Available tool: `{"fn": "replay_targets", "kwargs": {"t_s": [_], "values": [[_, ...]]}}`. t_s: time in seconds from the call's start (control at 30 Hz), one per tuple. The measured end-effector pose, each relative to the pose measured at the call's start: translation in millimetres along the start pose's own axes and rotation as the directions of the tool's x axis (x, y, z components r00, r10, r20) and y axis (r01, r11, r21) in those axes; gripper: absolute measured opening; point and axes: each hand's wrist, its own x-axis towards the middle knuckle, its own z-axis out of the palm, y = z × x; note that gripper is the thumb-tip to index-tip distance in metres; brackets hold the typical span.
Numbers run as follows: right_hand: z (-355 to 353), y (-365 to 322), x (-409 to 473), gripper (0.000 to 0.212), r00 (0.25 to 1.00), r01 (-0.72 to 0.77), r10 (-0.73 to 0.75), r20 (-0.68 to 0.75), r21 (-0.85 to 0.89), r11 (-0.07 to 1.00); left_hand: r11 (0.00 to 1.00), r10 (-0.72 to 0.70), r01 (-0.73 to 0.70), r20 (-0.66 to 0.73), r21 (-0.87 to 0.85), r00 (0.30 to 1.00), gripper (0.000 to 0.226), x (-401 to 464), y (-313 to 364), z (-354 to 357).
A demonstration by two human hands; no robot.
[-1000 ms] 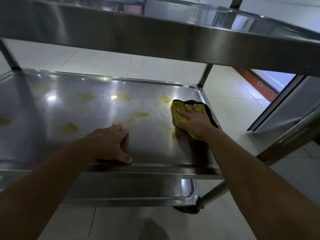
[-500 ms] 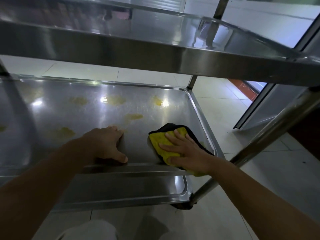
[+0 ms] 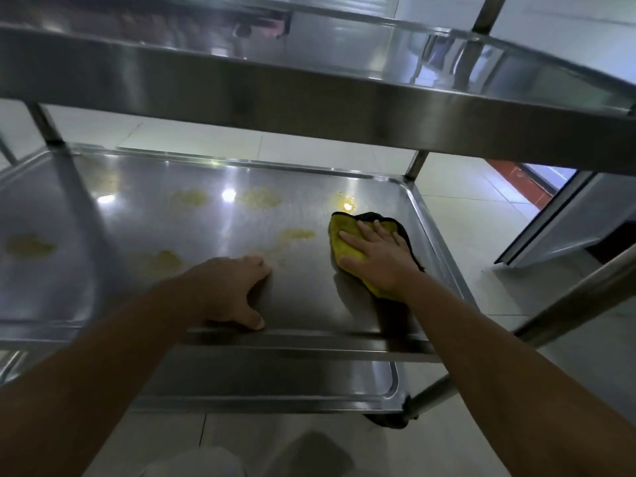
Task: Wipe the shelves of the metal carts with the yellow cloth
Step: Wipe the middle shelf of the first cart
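Note:
The yellow cloth [image 3: 340, 241], dark on its underside, lies on the right part of the metal cart's middle shelf [image 3: 303, 304]. My right hand [image 3: 378, 256] presses flat on it with fingers spread. My left hand [image 3: 234, 290] rests on the shelf near the front rim, fingers bent down onto the metal and thumb along the edge. Several yellowish stains [image 3: 258, 197] dot the shelf to the left and behind the cloth.
The cart's top shelf [image 3: 309, 94] overhangs close above. A bottom shelf [image 3: 275, 383] shows below the front rim. Upright posts stand at the corners [image 3: 416, 165]. Tiled floor surrounds the cart, with a metal door frame [image 3: 557, 228] at right.
My right hand slid the cloth from the back right toward the front rim, then away again to the mid-right of the shelf. My left hand stayed in place.

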Motion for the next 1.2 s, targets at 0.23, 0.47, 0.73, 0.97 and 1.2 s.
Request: {"fn": "replay_targets", "kwargs": {"t_s": [0.23,0.47,0.73,0.97,1.2], "values": [[-2.3,-9.9,15.6,0.059,1.0,0.007,-0.007,-0.011,-0.003,1.0,0.984,-0.172,0.181,-0.326,-0.003,0.93,0.094,-33.8,-11.5,27.5],[-2.1,-8.3,9.5,0.06,0.999,0.031,-0.031,-0.022,-0.002,1.0,0.897,-0.43,0.441,-0.24,-0.007,0.87,0.105,-97.0,-65.5,33.5],[-1.5,-26.8,9.0,0.059,0.998,-0.066,0.067,-0.015,0.01,0.998,0.902,-0.406,0.429,-0.251,0.043,0.879,0.079,-103.1,-81.2,44.4],[7.8,-93.7,23.8,0.062,0.995,-0.095,0.095,-0.011,0.003,0.995,0.95,-0.148,0.229,-0.339,0.213,0.929,0.071,-104.2,-124.6,45.9],[18.2,-177.1,53.8,0.061,0.996,-0.086,0.087,-0.014,0.022,0.996,0.938,0.218,-0.003,-0.583,0.347,0.782,0.057,-94.8,-181.6,60.4]]}}
